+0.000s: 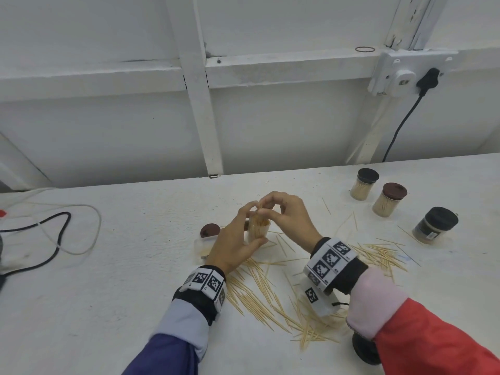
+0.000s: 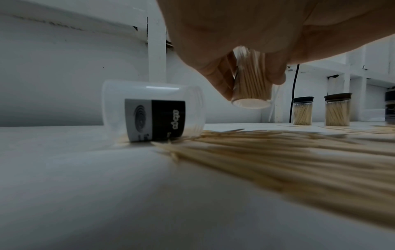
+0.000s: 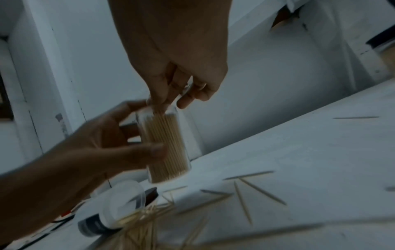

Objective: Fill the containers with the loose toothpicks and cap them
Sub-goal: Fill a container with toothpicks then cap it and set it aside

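Loose pale wooden toothpicks [image 1: 273, 296] lie near us while our left hand [image 1: 238, 239] grasps the clear plastic container [image 1: 259, 226] steady, so our right hand [image 1: 284, 212] pinches more in.

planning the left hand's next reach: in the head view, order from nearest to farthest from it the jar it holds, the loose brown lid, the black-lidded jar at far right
1. The jar, gripped in the left hand itself, at centre.
2. The loose brown lid, on the table just left of that hand.
3. The black-lidded jar, far off at the right, beyond the right hand.
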